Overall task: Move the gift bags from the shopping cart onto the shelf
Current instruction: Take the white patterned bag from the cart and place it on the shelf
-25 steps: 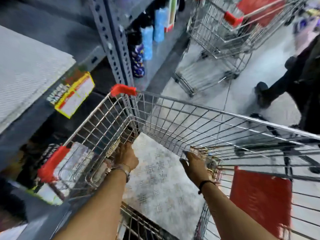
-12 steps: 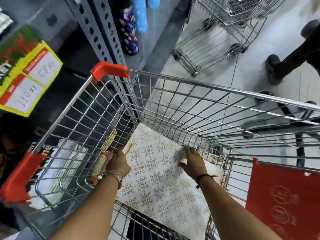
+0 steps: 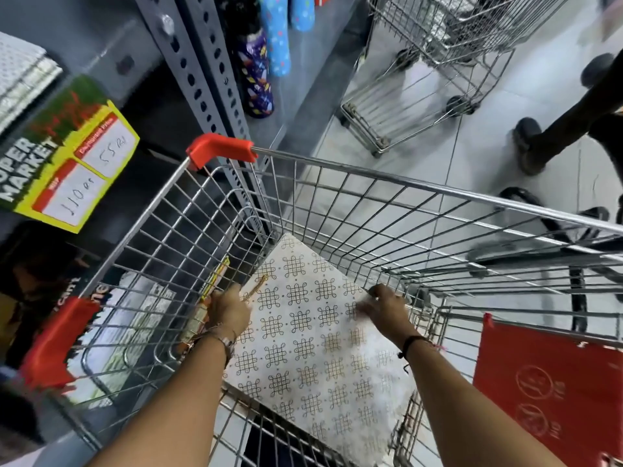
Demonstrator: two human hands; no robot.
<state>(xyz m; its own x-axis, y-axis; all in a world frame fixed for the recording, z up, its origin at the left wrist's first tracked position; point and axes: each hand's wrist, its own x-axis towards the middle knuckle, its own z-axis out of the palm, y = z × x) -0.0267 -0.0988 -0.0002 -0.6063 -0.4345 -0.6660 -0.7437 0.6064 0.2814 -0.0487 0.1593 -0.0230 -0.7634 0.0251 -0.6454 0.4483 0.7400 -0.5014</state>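
Note:
A white gift bag [image 3: 303, 335] with a gold knot pattern lies flat in the wire shopping cart [image 3: 371, 183]. My left hand [image 3: 227, 310] rests at the bag's left edge, fingers curled by its gold cord handle. My right hand [image 3: 384, 308] presses on the bag's right edge, fingers bent over it. A second flat item with a yellow-orange edge [image 3: 210, 291] stands against the cart's left wall beside my left hand. The grey metal shelf [image 3: 101, 35] rises at the left, close to the cart.
A yellow price tag [image 3: 77, 176] hangs on the shelf edge. Blue and purple wrapped rolls [image 3: 266, 52] stand on a lower shelf ahead. Another cart [image 3: 435, 62] is parked farther along the aisle. A person's dark legs and shoe [image 3: 539, 143] are at the right. A red cart flap [image 3: 553, 392] hangs near my right arm.
My head dropped toward the cart, so the bag looks nearer. Both hands moved down onto the bag's two side edges.

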